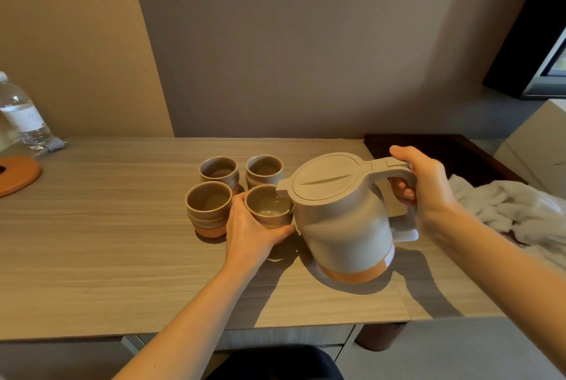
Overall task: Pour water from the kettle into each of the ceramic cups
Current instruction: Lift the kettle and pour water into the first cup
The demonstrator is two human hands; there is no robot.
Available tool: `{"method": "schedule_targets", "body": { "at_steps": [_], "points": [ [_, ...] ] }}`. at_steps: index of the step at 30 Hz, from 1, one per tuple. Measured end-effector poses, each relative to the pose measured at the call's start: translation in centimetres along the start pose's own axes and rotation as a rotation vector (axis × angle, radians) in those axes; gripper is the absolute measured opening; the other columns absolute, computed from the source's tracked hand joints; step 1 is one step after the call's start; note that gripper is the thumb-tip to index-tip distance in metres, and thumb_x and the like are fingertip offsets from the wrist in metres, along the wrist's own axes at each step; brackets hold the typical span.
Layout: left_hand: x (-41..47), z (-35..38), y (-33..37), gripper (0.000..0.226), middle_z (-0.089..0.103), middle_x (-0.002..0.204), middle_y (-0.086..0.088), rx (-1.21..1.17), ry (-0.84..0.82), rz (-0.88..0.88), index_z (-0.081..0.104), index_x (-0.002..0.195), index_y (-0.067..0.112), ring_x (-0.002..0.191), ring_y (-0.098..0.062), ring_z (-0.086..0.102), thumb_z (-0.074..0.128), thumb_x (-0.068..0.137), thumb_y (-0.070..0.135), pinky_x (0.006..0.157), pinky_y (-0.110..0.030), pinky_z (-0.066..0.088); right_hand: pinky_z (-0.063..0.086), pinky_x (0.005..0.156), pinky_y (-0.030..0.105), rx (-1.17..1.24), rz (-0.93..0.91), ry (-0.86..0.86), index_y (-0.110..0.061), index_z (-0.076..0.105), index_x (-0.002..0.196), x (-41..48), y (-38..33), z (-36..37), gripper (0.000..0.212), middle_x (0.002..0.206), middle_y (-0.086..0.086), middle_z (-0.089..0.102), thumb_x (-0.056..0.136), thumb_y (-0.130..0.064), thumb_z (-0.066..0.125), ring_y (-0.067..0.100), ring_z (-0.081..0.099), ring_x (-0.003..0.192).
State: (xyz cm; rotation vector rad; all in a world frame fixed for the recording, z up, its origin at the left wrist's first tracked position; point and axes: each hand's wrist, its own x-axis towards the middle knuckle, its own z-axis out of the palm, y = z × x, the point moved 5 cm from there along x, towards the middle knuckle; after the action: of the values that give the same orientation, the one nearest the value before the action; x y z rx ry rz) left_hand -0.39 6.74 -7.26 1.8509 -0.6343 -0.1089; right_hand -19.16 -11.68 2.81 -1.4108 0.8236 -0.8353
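A beige kettle [343,217] with an orange base band is tilted left above the wooden desk [92,242]; my right hand [425,183] grips its handle. Its spout hangs over the near right ceramic cup [269,206], which has water in it and which my left hand [251,232] holds around its side. The near left cup [208,208] stands just beside that hand. Behind them stand the far left cup [219,172] and the far right cup [264,170], which also seems to hold water. All cups are grey-brown with terracotta bottoms.
An orange kettle base [16,176] lies at the desk's left edge, with a clear water bottle [23,113] behind it by the wall. White crumpled cloth [505,208] lies at the right on a dark tray [444,147]. A white box [539,141] stands further right.
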Motion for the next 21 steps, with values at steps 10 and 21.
{"method": "schedule_targets", "body": {
  "at_steps": [10, 21],
  "points": [
    [0.1, 0.5, -2.0, 0.099, 0.056, 0.128, -0.001, 0.013, 0.061, -0.029, 0.039, 0.129, 0.021, 0.12, -0.017, 0.052, 0.096, 0.049, 0.029, 0.089, -0.023, 0.041, 0.029, 0.046, 0.019, 0.161, 0.022, 0.054, -0.016, 0.058, 0.052, -0.8, 2.1, -1.4, 0.038, 0.039, -0.005, 0.044, 0.086, -0.035, 0.057, 0.006, 0.036, 0.035],
    [-0.1, 1.2, -2.2, 0.095, 0.057, 0.122, 0.002, -0.051, 0.121, -0.005, 0.041, 0.124, 0.024, 0.115, -0.015, 0.054, 0.097, 0.047, 0.031, 0.093, -0.031, 0.048, 0.029, 0.041, 0.017, 0.183, 0.042, 0.05, -0.007, 0.055, 0.063, -1.2, 2.7, -1.7, 0.035, 0.038, -0.004, 0.039, 0.088, -0.031, 0.055, 0.006, 0.032, 0.033]
  ]
}}
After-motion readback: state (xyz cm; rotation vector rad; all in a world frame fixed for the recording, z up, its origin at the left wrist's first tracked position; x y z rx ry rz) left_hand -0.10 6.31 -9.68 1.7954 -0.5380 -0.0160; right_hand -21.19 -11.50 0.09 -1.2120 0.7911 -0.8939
